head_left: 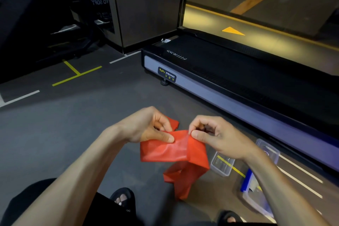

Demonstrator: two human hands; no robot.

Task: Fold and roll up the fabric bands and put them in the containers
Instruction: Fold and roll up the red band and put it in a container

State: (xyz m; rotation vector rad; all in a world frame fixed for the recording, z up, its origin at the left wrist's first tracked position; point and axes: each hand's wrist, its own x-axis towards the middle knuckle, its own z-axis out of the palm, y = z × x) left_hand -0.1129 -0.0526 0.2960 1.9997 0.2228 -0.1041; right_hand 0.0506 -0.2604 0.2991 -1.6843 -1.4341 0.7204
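Note:
A red fabric band (170, 150) hangs in the air in front of me, folded into a flat panel at the top with a loose tail dropping toward the floor. My left hand (146, 126) pinches the folded panel's upper left edge between thumb and fingers. My right hand (211, 135) pinches the top edge just to the right, thumb against the fold. Below my right forearm, a small clear container (222, 165) stands on the floor, and a larger clear bin with a blue lid (251, 191) sits nearer me; my arm partly hides it.
A black and grey treadmill (220, 82) runs along the right side of the dark floor. White and yellow tape lines mark the floor (77, 75). My feet in black sandals (122, 198) show at the bottom edge. A dark pillar stands behind.

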